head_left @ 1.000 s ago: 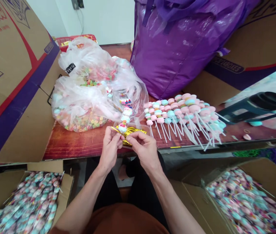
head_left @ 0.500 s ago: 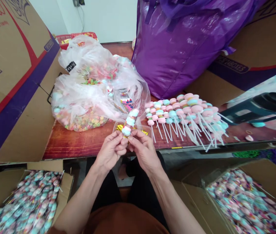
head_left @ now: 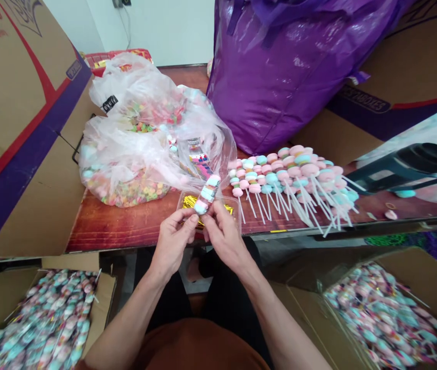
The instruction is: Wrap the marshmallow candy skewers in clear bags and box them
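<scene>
Both my hands meet at the table's front edge. My left hand [head_left: 172, 239] and my right hand [head_left: 222, 234] are closed, pinching the base of one wrapped candy skewer [head_left: 206, 192] that tilts up to the right. Just behind them a clear tray of gold twist ties [head_left: 191, 201] lies on the red-brown table [head_left: 126, 226]. A heap of unwrapped pink and blue candy skewers [head_left: 291, 180] with white sticks lies to the right.
Clear plastic bags of loose candy [head_left: 133, 149] sit at the left, a big purple bag [head_left: 288, 67] behind. A black tool [head_left: 403, 167] lies at the right. Cardboard boxes of wrapped skewers stand at lower left [head_left: 41, 318] and lower right [head_left: 384, 313]. A tall carton [head_left: 14, 113] flanks the left.
The skewer has swung from upright to tilted right. My fingers have shifted round its base, from spread apart along a gold tie to close together beneath the candy.
</scene>
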`<move>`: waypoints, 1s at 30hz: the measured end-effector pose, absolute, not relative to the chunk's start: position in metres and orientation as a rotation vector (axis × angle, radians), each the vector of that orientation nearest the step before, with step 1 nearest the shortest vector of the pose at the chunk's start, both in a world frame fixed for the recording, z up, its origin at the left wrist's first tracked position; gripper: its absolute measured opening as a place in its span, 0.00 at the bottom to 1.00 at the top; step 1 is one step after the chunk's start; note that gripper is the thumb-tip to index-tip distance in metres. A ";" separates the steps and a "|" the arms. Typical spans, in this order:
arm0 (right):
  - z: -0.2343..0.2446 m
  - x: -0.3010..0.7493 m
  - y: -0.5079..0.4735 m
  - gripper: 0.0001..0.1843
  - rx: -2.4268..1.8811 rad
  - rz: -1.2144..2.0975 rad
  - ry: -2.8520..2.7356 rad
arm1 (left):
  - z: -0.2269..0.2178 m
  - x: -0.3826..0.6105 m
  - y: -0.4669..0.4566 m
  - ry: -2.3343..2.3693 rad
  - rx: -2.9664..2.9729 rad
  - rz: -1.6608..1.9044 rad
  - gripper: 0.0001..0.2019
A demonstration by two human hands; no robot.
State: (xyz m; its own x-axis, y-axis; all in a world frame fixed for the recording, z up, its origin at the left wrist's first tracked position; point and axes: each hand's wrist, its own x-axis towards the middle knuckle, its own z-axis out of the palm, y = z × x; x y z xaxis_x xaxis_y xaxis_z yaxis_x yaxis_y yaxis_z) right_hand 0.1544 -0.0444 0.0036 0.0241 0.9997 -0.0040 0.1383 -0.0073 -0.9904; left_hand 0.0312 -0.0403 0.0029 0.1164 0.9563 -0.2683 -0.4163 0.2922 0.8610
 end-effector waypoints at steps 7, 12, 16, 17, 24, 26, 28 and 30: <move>0.001 0.153 -0.047 0.10 -1.148 1.383 -0.976 | 0.002 0.023 -0.029 0.788 0.339 0.958 0.16; -0.002 0.158 -0.054 0.11 -1.193 0.454 -1.544 | 0.007 0.021 -0.026 0.730 0.163 0.894 0.14; -0.004 0.165 -0.049 0.14 -1.134 0.103 -1.784 | 0.012 0.023 -0.029 0.702 0.091 0.879 0.14; -0.004 0.166 -0.048 0.13 -1.126 0.053 -1.817 | 0.014 0.023 -0.030 0.692 0.080 0.878 0.14; 0.002 0.147 -0.047 0.10 -1.254 0.106 -1.654 | 0.016 0.033 -0.033 0.683 0.212 0.930 0.17; 0.008 0.140 -0.049 0.09 -1.303 0.260 -1.540 | 0.019 0.033 -0.029 0.690 0.286 0.945 0.15; 0.018 0.137 -0.050 0.08 -1.294 0.483 -1.437 | 0.024 0.029 -0.026 0.661 0.381 0.993 0.16; 0.029 0.138 -0.050 0.08 -1.266 0.659 -1.354 | 0.032 0.024 -0.024 0.648 0.522 1.086 0.20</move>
